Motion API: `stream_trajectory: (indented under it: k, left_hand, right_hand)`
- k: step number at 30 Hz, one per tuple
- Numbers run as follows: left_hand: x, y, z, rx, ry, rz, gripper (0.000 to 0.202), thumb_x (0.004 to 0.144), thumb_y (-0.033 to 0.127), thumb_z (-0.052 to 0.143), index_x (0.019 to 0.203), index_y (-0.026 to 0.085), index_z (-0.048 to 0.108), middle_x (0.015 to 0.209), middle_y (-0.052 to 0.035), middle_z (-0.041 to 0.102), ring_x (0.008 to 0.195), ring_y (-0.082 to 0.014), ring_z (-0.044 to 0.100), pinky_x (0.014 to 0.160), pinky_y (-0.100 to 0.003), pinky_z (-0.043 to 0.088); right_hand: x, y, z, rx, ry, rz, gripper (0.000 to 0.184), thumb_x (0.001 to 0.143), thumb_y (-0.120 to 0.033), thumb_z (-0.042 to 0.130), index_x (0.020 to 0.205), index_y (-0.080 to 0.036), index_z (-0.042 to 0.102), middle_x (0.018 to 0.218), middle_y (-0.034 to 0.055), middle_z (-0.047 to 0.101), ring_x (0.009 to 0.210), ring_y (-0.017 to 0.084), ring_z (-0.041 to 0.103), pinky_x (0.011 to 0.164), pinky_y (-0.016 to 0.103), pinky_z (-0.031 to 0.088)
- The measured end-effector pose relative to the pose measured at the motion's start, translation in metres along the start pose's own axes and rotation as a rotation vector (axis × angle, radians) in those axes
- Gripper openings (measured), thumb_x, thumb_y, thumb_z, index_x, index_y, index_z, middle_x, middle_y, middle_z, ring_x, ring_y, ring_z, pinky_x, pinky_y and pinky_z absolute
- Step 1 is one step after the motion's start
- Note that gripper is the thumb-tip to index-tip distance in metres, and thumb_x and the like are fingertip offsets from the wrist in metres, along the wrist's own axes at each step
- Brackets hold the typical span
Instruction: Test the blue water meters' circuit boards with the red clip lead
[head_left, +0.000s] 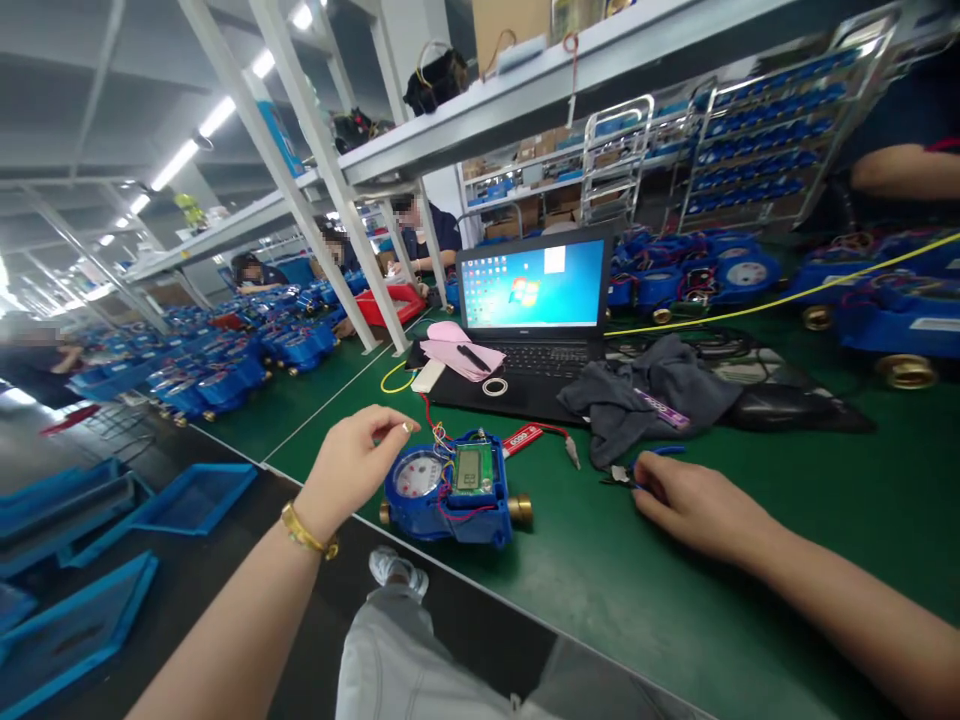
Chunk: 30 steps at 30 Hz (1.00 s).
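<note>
A blue water meter point(450, 490) with a white dial, a green circuit board and brass ends lies on the green table point(675, 590) near its front edge. My left hand point(352, 465) hovers just left of the meter, fingers pinched on a small shiny part I cannot make out. My right hand point(694, 500) rests on the table to the meter's right, fingers closed on blue-handled pliers point(637, 470). Red wires run from the meter to a red tag point(523, 438).
An open laptop point(536, 310) stands behind the meter, with pink cloth point(457, 350) and a grey garment point(652, 395) beside it. A yellow cable point(787, 298) crosses the table. Many blue meters fill the benches. Other people work at the far left. Blue trays point(187, 495) lie on the floor.
</note>
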<state>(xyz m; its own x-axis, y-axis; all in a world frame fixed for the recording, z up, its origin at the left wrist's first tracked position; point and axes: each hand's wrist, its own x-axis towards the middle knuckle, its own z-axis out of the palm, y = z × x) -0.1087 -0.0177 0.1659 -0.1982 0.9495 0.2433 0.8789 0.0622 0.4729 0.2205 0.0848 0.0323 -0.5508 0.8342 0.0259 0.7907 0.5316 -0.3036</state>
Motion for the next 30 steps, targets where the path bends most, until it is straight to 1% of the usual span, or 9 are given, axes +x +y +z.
stream_trajectory:
  k: [3,6,9,14,16,19,23,27,30]
  left_hand:
    - [0.022,0.003,0.008,-0.020,-0.109,-0.033,0.030,0.074,0.043,0.052,0.078,0.018,0.069,0.073,-0.0032,0.069,0.067,-0.0195,0.061,0.060,-0.027,0.044]
    - [0.031,0.002,0.019,-0.026,-0.172,-0.065,0.030,0.072,0.043,0.053,0.068,0.018,0.067,0.062,-0.0016,0.065,0.057,-0.0170,0.056,0.053,-0.025,0.039]
    - [0.029,0.002,0.025,-0.034,-0.188,-0.106,0.033,0.072,0.047,0.052,0.059,0.018,0.062,0.056,-0.0007,0.060,0.053,-0.0153,0.051,0.050,-0.025,0.036]
    - [0.023,0.004,0.023,-0.111,-0.223,-0.175,0.029,0.068,0.044,0.058,0.059,0.017,0.061,0.058,-0.0010,0.060,0.055,-0.0148,0.051,0.051,-0.024,0.036]
    - [0.020,0.005,0.021,-0.168,-0.227,-0.199,0.028,0.067,0.044,0.060,0.061,0.017,0.061,0.059,-0.0006,0.060,0.055,-0.0144,0.051,0.052,-0.024,0.037]
    - [0.016,0.005,0.020,-0.285,-0.231,-0.222,0.029,0.068,0.045,0.060,0.064,0.016,0.060,0.061,0.0000,0.059,0.057,-0.0136,0.051,0.054,-0.024,0.039]
    - [0.009,-0.001,0.024,-0.470,-0.218,-0.240,0.030,0.070,0.046,0.061,0.070,0.016,0.058,0.067,0.0000,0.057,0.061,-0.0128,0.052,0.057,-0.024,0.041]
    - [0.001,-0.010,0.032,-0.622,-0.187,-0.262,0.032,0.072,0.046,0.063,0.081,0.016,0.056,0.072,0.0005,0.057,0.061,-0.0118,0.052,0.057,-0.023,0.043]
    - [-0.003,-0.013,0.035,-0.694,-0.158,-0.268,0.033,0.072,0.046,0.065,0.084,0.017,0.055,0.075,0.0008,0.058,0.063,-0.0116,0.053,0.060,-0.024,0.044]
  right_hand:
    - [0.002,0.000,0.001,0.012,0.005,0.001,0.006,0.082,-0.023,0.045,0.077,-0.020,0.046,0.066,0.0023,0.057,0.057,0.018,0.055,0.053,0.026,0.033]
    - [0.004,0.004,0.004,0.028,0.005,0.001,0.005,0.082,-0.024,0.045,0.078,-0.021,0.046,0.066,0.0020,0.057,0.058,0.018,0.055,0.054,0.026,0.033]
    - [0.004,0.006,0.006,0.034,-0.009,0.004,0.006,0.082,-0.025,0.045,0.079,-0.020,0.048,0.068,0.0029,0.058,0.059,0.019,0.055,0.054,0.027,0.033]
    - [0.003,0.003,0.008,-0.082,0.022,-0.011,0.010,0.083,-0.023,0.043,0.080,-0.018,0.050,0.078,0.0087,0.060,0.069,0.024,0.060,0.063,0.033,0.041]
    - [0.002,0.002,0.009,-0.118,0.037,-0.002,0.011,0.084,-0.022,0.042,0.081,-0.016,0.052,0.081,0.0113,0.061,0.073,0.026,0.062,0.066,0.035,0.044]
    - [0.002,0.003,0.007,-0.106,-0.007,0.046,0.014,0.086,-0.020,0.040,0.084,-0.016,0.053,0.081,0.0123,0.064,0.072,0.027,0.063,0.065,0.037,0.045]
    - [0.001,0.005,-0.005,-0.043,-0.055,0.111,0.020,0.087,-0.026,0.041,0.079,-0.018,0.057,0.079,0.0125,0.066,0.072,0.031,0.064,0.066,0.041,0.046]
    - [0.000,0.010,-0.026,0.158,-0.001,0.165,0.031,0.083,-0.037,0.039,0.068,-0.021,0.061,0.078,0.0129,0.065,0.075,0.032,0.063,0.075,0.049,0.046]
    - [-0.001,0.012,-0.038,0.587,0.056,0.227,0.035,0.076,-0.051,0.044,0.061,-0.023,0.060,0.082,0.0116,0.066,0.085,0.032,0.063,0.085,0.049,0.047]
